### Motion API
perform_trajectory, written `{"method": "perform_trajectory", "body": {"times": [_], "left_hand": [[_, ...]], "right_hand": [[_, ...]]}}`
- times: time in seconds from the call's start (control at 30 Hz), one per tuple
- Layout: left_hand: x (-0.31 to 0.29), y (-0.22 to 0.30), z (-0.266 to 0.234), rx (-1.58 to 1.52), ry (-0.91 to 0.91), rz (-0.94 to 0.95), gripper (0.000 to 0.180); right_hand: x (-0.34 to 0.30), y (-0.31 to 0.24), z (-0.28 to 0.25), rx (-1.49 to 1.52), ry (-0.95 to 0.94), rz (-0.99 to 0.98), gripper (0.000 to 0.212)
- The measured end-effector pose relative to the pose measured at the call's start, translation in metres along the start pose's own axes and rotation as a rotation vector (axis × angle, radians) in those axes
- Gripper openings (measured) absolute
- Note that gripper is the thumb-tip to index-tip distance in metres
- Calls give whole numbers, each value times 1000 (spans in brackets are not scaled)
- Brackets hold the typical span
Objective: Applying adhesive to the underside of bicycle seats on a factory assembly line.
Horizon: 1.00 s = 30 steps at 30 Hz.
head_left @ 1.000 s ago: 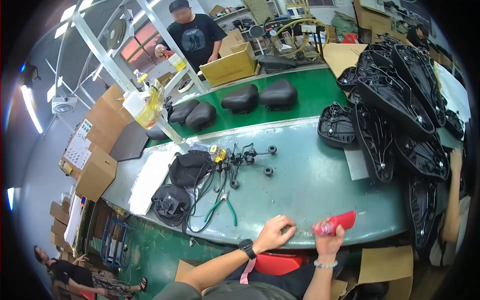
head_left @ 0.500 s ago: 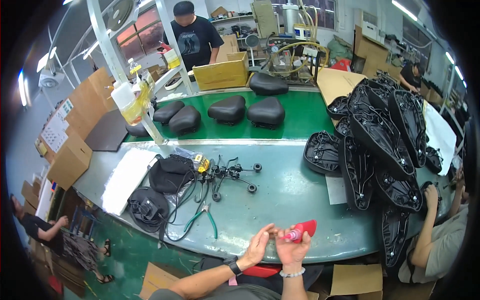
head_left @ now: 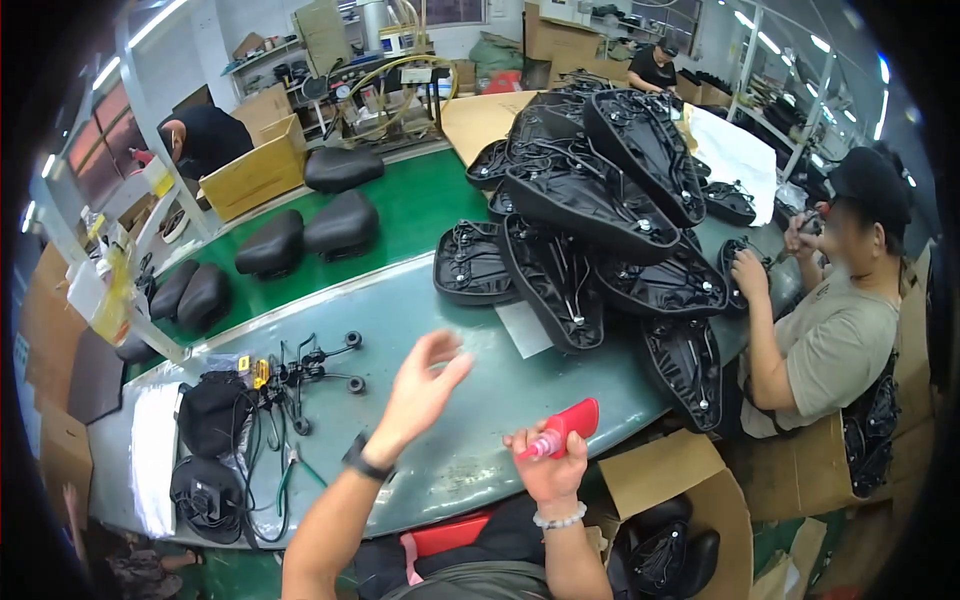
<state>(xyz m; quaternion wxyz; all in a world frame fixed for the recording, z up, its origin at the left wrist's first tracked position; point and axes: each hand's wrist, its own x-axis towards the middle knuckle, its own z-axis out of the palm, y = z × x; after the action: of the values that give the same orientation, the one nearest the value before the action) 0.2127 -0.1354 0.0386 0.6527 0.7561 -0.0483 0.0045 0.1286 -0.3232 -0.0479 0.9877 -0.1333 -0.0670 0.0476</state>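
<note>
My right hand [head_left: 553,470] is wrapped round a small red squeeze bottle [head_left: 574,421]. The bottle lies tilted in my fingers, its pinkish nozzle pointing left. Above the middle of the bench, my left hand [head_left: 425,385] is raised with thumb and fingers apart, slightly blurred, and holds nothing. Closest to it stands a pile of black vehicle seats [head_left: 590,215], undersides up, with metal frames and bolts showing. One upturned seat [head_left: 472,262] lies at the pile's left edge, beyond my left hand, with a sheet of white paper [head_left: 524,330] partly under the pile.
Green-handled pliers [head_left: 290,475], black metal brackets [head_left: 300,375] and black cables lie at the left. Several finished black seats [head_left: 270,243] sit on the green belt [head_left: 405,195]. A co-worker [head_left: 825,310] works at the right. An open carton [head_left: 665,470] stands below the bench edge.
My left hand has moved away from my right and up toward the seat pile. The red bottle stays in my right hand. The view has turned right.
</note>
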Motion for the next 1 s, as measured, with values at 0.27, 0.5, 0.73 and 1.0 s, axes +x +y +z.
{"method": "perform_trajectory", "body": {"times": [0.27,0.5,0.73,1.0], "left_hand": [[140,86,157,-524,-50,-57,54],[138,98,134,-218,298,-295,84],[25,-9,-38,-150,249,44,54],[-90,-86,-131,-14,-210,-332,48]], "right_hand": [[-33,-30,34,-81,37,-174,41],[-31,-34,40,-177,-85,-171,38],[-31,-32,41,-275,-85,-159,42],[-41,46,59,-534,16,3,51]]}}
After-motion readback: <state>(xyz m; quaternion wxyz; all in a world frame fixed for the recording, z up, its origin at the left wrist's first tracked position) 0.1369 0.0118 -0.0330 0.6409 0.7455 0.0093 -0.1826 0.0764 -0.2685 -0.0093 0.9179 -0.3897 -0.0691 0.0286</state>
